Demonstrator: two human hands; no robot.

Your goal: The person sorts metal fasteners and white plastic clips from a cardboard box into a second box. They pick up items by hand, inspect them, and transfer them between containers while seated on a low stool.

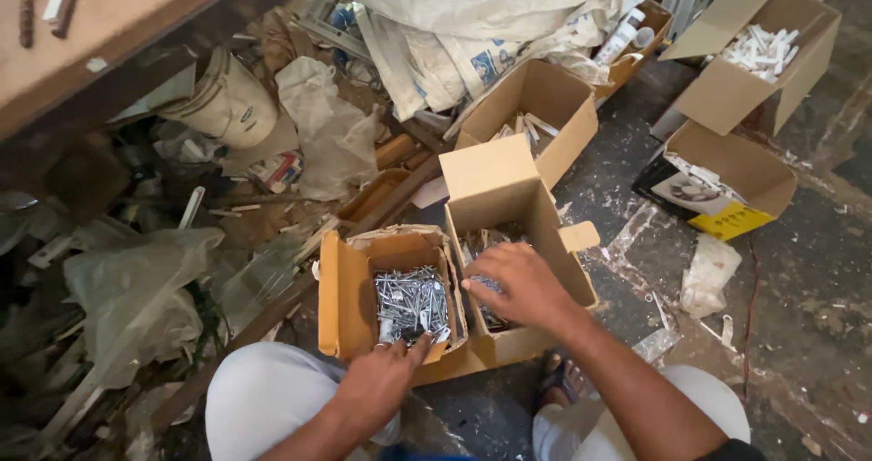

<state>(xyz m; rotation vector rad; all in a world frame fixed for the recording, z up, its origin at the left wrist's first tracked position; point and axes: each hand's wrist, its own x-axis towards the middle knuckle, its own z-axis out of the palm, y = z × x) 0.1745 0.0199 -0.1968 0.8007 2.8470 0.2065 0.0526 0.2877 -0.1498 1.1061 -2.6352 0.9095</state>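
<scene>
My left hand rests at the near edge of an open cardboard box full of silver nails, fingertips touching the nails. My right hand reaches into a second open cardboard box just to the right, fingers curled down over more metal nails inside. Whether the right hand holds any nails is hidden by its own back. Both boxes stand on the floor between my knees.
More open cartons stand behind and to the right: one with metal pieces, one with white parts, one with a yellow flap. Sacks, plastic bags, a bucket and scrap lie at left under a wooden bench.
</scene>
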